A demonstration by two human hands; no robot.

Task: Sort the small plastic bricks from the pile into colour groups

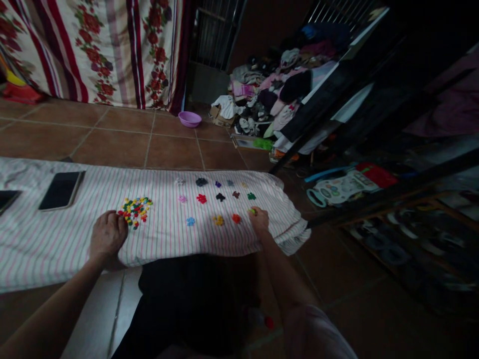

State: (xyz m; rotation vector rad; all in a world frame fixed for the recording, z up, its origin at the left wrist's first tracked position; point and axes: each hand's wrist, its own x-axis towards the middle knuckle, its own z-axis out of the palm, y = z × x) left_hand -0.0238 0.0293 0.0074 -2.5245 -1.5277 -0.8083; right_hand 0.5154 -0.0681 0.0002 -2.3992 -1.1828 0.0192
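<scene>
My left hand (pixel 109 230) rests on the striped cloth with its fingers curled, at the left edge of a mixed pile of small bead-like pieces (pixel 135 210) in red, yellow, green, white and blue. What its fingertips hold, if anything, is hidden. To the right, the fingers of my right hand (pixel 261 219) pinch at small light-green pieces (pixel 253 212). Just left of that hand lies an orange cluster (pixel 236 219), then a yellow cluster (pixel 218 220) and a light-blue cluster (pixel 190 221). Behind are a dark-green cluster (pixel 251 196), a red cluster (pixel 201 199) and a black cluster (pixel 220 197).
The striped cloth (pixel 164 239) covers a long low surface. A phone (pixel 62 190) lies at its left, with another dark device (pixel 8 199) beside it. Beyond are a purple basin (pixel 189 119) on the tiled floor, a heap of clothes (pixel 269 89) and a dark metal frame at right.
</scene>
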